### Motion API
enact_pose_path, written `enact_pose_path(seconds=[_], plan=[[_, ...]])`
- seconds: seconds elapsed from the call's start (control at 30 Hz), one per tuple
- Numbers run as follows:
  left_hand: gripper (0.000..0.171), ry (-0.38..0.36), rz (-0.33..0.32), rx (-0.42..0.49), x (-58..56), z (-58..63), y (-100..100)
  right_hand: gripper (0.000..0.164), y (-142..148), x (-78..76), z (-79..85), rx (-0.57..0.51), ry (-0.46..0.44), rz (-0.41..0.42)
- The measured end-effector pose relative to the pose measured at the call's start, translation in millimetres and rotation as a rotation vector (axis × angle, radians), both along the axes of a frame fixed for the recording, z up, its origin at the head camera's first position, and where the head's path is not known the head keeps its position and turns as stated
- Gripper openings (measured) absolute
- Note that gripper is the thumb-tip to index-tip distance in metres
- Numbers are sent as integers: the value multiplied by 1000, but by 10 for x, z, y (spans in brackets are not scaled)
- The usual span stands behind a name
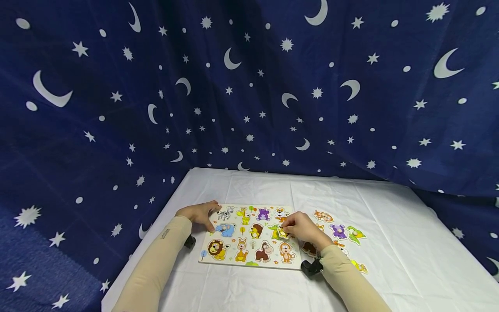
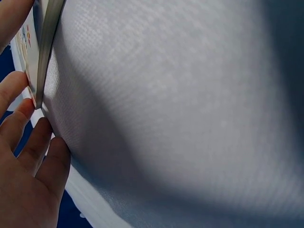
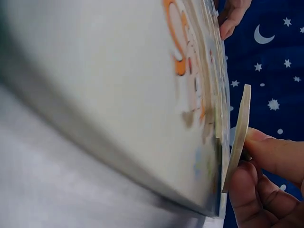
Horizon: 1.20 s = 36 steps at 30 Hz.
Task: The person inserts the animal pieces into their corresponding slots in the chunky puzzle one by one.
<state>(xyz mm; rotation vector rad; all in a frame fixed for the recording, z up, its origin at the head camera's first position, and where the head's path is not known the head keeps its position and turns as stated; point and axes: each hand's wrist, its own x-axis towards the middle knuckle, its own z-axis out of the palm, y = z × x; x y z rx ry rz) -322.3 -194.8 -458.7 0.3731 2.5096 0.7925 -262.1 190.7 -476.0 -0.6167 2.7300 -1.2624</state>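
Note:
A flat wooden animal puzzle board (image 1: 224, 261) lies on the white-covered table. My left hand (image 1: 200, 213) rests at its left edge, thumb and fingers spread at the upper left corner; in the left wrist view, fingers (image 2: 40, 142) reach past the board's edge. With thumb and fingertips, my right hand (image 1: 302, 226) pinches a thin wooden puzzle piece (image 3: 239, 137), seen edge-on and tilted in the right wrist view. From the head view the yellowish piece is over the green crocodile picture (image 1: 275, 232) at the board's right side. Whether it touches the board I cannot tell.
Loose pieces lie right of the board: a purple one (image 1: 338, 232), a green one (image 1: 355, 235), an orange one (image 1: 323, 216), a dark brown one (image 1: 309, 248) and others, some partly behind the right arm. Star-patterned dark blue cloth (image 1: 249, 95) hangs behind the table.

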Motion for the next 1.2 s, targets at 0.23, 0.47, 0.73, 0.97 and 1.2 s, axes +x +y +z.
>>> enact_pose_path(seconds=[0.23, 0.47, 0.73, 0.97, 1.2], plan=[[100, -2, -2, 0, -3, 3, 1, 8, -21, 0, 42, 5, -17, 24], [100, -4, 4, 18, -31, -17, -14, 8, -63, -23, 74, 14, -3, 62], [100, 1, 1, 4, -15, -13, -12, 7, -150, -19, 98, 28, -9, 48], [100, 5, -5, 3, -9, -7, -16, 6, -210, -15, 98, 52, 12, 65], [100, 8, -6, -5, -6, -6, -8, 5, -266, -28, 94, 64, -1, 67]])
